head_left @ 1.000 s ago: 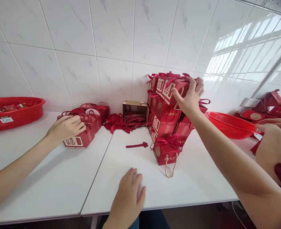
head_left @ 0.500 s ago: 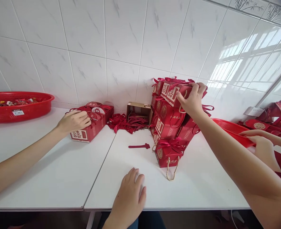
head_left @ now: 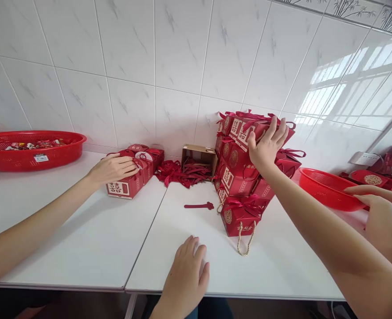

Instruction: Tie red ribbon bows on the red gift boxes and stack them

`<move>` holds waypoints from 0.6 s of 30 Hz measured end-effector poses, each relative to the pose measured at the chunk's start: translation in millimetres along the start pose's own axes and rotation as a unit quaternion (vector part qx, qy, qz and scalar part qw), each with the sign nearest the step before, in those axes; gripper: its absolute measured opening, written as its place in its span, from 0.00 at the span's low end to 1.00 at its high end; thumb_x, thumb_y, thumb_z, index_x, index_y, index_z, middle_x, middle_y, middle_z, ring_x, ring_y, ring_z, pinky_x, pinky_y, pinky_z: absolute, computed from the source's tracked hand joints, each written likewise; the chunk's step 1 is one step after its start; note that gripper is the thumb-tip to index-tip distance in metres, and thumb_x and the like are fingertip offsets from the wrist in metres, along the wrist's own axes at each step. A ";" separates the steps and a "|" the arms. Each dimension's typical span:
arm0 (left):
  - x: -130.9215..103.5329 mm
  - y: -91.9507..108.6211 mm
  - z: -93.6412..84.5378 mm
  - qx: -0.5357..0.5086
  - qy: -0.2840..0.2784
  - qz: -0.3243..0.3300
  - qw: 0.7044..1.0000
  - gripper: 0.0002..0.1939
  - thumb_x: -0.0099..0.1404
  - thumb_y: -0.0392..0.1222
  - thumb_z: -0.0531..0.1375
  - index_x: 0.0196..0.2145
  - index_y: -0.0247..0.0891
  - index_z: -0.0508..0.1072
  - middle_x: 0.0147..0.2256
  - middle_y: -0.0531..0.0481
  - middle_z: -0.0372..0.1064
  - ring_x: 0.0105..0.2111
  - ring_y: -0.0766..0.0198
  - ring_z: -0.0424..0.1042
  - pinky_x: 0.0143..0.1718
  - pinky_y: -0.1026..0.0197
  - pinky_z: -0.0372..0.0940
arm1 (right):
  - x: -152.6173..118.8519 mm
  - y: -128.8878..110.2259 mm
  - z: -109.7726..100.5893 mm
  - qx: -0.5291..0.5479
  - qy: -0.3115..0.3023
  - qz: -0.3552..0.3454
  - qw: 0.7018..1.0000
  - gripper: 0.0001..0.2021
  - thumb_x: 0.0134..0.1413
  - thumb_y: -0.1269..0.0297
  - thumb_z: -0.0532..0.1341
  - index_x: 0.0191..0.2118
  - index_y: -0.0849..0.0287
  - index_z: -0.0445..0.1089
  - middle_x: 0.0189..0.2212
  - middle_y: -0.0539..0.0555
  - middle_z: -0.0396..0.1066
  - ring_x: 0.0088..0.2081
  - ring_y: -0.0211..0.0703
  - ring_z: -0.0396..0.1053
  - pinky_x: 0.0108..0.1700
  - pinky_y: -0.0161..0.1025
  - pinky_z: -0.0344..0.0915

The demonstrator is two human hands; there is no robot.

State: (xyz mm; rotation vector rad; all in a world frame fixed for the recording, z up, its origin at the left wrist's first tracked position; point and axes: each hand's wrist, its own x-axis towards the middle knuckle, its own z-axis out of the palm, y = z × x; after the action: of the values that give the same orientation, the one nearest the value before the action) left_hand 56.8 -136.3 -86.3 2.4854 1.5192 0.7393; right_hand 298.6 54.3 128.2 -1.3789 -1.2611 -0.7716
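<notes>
My left hand point(head_left: 186, 274) lies palm down near the table's front edge, fingers loosely stretched out and holding nothing. My right hand point(head_left: 267, 144) is raised at the top of a stack of red gift boxes point(head_left: 237, 179), its fingers spread before the upper box point(head_left: 244, 133). Whether its palm still touches that box is hard to tell. In front of the stack stands one red box point(head_left: 242, 217) with a ribbon bow and a cream rope handle point(head_left: 245, 246). A thin dark-red strip point(head_left: 199, 205) with a flower-shaped end lies to its left.
A co-worker's hand point(head_left: 116, 170) rests on red boxes point(head_left: 126, 186) at left. Another person's hands point(head_left: 375, 204) are at a red basket point(head_left: 329, 195). A cardboard box point(head_left: 199, 150) and red ribbons point(head_left: 172, 173) are by the wall. A red basket point(head_left: 49, 155) holds small wrapped items.
My right hand has let go of the upper box and spread its fingers. The co-worker's fingers at left have straightened. The right basket has come further into sight, and the view has shifted slightly.
</notes>
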 end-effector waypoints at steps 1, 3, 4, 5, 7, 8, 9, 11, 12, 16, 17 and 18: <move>0.3 -0.1 0.2 0.001 0.000 0.000 1.000 0.12 0.66 0.39 0.48 0.44 0.39 0.67 0.54 0.39 0.64 0.59 0.46 0.60 0.52 0.41 0.67 | -1.8 -3.1 1.9 -0.001 0.006 0.002 1.000 0.36 0.54 0.53 0.50 0.65 0.66 0.44 0.65 0.67 0.37 0.67 0.66 0.32 0.62 0.64 0.40; 0.8 -0.1 0.4 0.002 -0.001 -0.001 1.000 0.12 0.66 0.38 0.48 0.44 0.39 0.67 0.54 0.39 0.64 0.59 0.47 0.60 0.52 0.41 0.67 | -4.5 -8.0 5.5 -0.004 0.012 -0.002 1.000 0.34 0.56 0.54 0.49 0.65 0.65 0.45 0.66 0.66 0.35 0.67 0.64 0.29 0.63 0.64 0.38; 1.0 0.0 0.4 0.002 -0.003 -0.001 1.000 0.12 0.66 0.38 0.47 0.45 0.39 0.67 0.54 0.39 0.63 0.59 0.47 0.60 0.52 0.41 0.67 | -5.4 -9.6 6.8 -0.005 0.014 -0.005 1.000 0.33 0.57 0.54 0.48 0.65 0.64 0.46 0.67 0.65 0.35 0.68 0.63 0.28 0.63 0.64 0.37; 1.1 0.2 0.3 0.002 -0.007 -0.002 1.000 0.13 0.66 0.38 0.47 0.45 0.39 0.66 0.54 0.39 0.63 0.59 0.47 0.60 0.52 0.41 0.66 | -6.2 -10.7 7.7 -0.006 0.012 -0.008 1.000 0.32 0.58 0.54 0.48 0.65 0.63 0.47 0.67 0.64 0.35 0.68 0.62 0.28 0.63 0.64 0.37; 1.3 0.8 0.1 0.001 -0.017 -0.004 1.000 0.13 0.67 0.39 0.47 0.45 0.38 0.67 0.55 0.39 0.63 0.60 0.47 0.59 0.53 0.41 0.66 | -7.3 -11.9 7.9 -0.007 0.004 -0.009 1.000 0.30 0.60 0.54 0.46 0.66 0.61 0.47 0.67 0.62 0.34 0.68 0.61 0.28 0.63 0.64 0.37; 1.4 0.9 0.1 0.001 -0.021 -0.005 1.000 0.13 0.67 0.39 0.47 0.44 0.38 0.67 0.55 0.39 0.63 0.60 0.47 0.59 0.53 0.41 0.66 | -7.9 -12.3 7.3 -0.007 -0.001 -0.006 1.000 0.30 0.61 0.54 0.46 0.66 0.61 0.46 0.68 0.62 0.34 0.68 0.60 0.28 0.63 0.64 0.36; 1.6 1.0 0.1 0.001 -0.024 -0.006 1.000 0.13 0.67 0.39 0.47 0.44 0.38 0.67 0.55 0.39 0.63 0.60 0.47 0.58 0.53 0.41 0.65 | -8.4 -12.8 6.2 -0.008 -0.006 -0.002 1.000 0.30 0.62 0.53 0.46 0.66 0.61 0.46 0.68 0.62 0.34 0.68 0.60 0.28 0.63 0.64 0.36; 1.9 0.9 0.3 0.001 -0.025 -0.007 1.000 0.13 0.67 0.39 0.47 0.45 0.38 0.67 0.55 0.39 0.63 0.60 0.47 0.58 0.54 0.40 0.65 | -9.6 -14.2 2.8 -0.009 -0.014 0.006 1.000 0.30 0.63 0.53 0.45 0.66 0.60 0.45 0.68 0.62 0.34 0.68 0.59 0.28 0.63 0.63 0.35; 2.1 0.7 0.4 0.002 -0.024 -0.006 1.000 0.13 0.67 0.39 0.47 0.45 0.38 0.67 0.55 0.39 0.62 0.60 0.46 0.58 0.54 0.40 0.64 | -10.1 -15.1 0.7 -0.008 -0.018 0.007 1.000 0.30 0.64 0.53 0.45 0.66 0.61 0.44 0.68 0.62 0.33 0.68 0.59 0.27 0.62 0.63 0.34; 1.6 0.3 0.2 0.003 -0.019 0.001 1.000 0.13 0.67 0.39 0.47 0.46 0.38 0.67 0.55 0.39 0.63 0.60 0.46 0.58 0.54 0.40 0.64 | -11.3 -16.7 -7.0 -0.004 -0.037 -0.002 0.999 0.30 0.65 0.51 0.42 0.68 0.60 0.41 0.68 0.62 0.31 0.68 0.58 0.25 0.62 0.63 0.32; 1.4 0.4 -0.1 0.003 -0.018 0.000 1.000 0.13 0.67 0.39 0.47 0.46 0.38 0.67 0.55 0.39 0.63 0.60 0.46 0.58 0.54 0.40 0.64 | -11.4 -16.0 -8.3 -0.007 -0.040 -0.002 0.999 0.31 0.65 0.51 0.42 0.68 0.60 0.40 0.69 0.62 0.31 0.68 0.58 0.25 0.62 0.63 0.32; 1.2 0.5 -0.4 0.003 -0.018 -0.001 1.000 0.13 0.67 0.39 0.47 0.45 0.38 0.67 0.55 0.39 0.63 0.60 0.46 0.58 0.54 0.40 0.64 | -11.4 -14.8 -9.2 -0.011 -0.044 -0.003 0.999 0.31 0.64 0.50 0.42 0.68 0.60 0.40 0.69 0.62 0.31 0.68 0.58 0.26 0.63 0.64 0.32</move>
State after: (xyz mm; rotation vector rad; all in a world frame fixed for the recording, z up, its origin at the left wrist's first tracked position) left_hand 57.5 -135.5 -85.4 2.4859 1.5141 0.6863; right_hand 283.5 40.6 123.7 -1.4412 -1.3279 -0.7373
